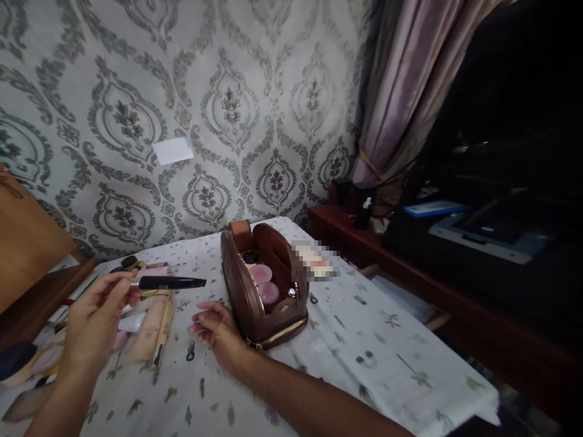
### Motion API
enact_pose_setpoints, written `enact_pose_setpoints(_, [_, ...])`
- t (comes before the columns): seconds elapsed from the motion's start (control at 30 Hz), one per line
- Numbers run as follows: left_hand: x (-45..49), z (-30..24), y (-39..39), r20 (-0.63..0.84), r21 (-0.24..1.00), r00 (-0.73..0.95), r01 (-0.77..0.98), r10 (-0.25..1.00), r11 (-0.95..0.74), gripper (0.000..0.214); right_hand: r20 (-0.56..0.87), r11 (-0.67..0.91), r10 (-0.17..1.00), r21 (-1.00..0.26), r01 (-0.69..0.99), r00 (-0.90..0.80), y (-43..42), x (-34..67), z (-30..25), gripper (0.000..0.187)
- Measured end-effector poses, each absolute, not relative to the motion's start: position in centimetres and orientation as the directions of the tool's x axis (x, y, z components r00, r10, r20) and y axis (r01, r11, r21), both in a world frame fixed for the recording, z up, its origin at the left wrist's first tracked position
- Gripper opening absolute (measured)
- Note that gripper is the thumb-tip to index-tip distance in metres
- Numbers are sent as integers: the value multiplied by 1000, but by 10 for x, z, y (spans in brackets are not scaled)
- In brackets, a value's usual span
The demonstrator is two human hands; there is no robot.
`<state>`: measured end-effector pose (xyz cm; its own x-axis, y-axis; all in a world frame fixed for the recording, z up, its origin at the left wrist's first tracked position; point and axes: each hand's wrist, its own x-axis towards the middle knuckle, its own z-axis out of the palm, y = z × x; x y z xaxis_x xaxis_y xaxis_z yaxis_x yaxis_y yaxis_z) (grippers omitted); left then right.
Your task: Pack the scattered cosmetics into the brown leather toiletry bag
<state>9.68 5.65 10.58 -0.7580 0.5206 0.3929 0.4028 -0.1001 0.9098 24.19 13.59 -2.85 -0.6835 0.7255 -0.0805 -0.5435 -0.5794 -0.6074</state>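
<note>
My left hand (98, 315) is closed on a slim black cosmetic tube (170, 283) with pale lettering and a silvery part by my fingertips. The tube points right, held level above the table's cosmetics. Empty, with loosely bent fingers apart, my right hand (218, 331) is at the near left side of a brown cosmetic bag (237, 303). Whether it touches the bag I cannot tell. The bag stands unzipped, its flap up, with two pink round puffs (265, 285) and a dark round item (250, 257) inside. Beneath my left hand lie a beige tube (152, 321) and a thin brush-like stick (163, 334).
Several more cosmetics, among them a dark round item (18, 359), crowd the left of the patterned tablecloth (364, 370). A blurred-out card (316, 262) lies behind the bag. At far left stands a brown paper bag (34, 243); a dark red shelf (337, 227) runs along the right.
</note>
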Motion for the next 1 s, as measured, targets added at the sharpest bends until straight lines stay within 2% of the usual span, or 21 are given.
enact_pose_setpoints(0.1, [113,124,75,404,913,-727,285,555,-291,37,-90,-587,714,-618,-523,-694,136,243,-27,44])
enact_pose_setpoints(0.13, [118,128,81,427,902,-710,293,561,-316,35,-90,-588,711,-620,-519,-697,136,243,-27,43])
enact_pose_setpoints(0.33, [153,150,113,593,791,-509,512,624,-335,24,-82,-598,694,-620,-508,-716,138,242,-26,47])
enact_pose_setpoints(0.53, [188,169,140,709,645,-296,640,641,-418,22,-94,-603,699,-611,-513,-709,137,242,-27,46])
enact_pose_setpoints(0.73, [206,162,169,701,542,-128,736,702,-407,21,-83,-609,689,-605,-513,-720,137,242,-29,48])
enact_pose_setpoints(1.0, [226,146,199,685,381,49,827,727,-414,18,-73,-597,687,-623,-505,-723,139,238,-32,40])
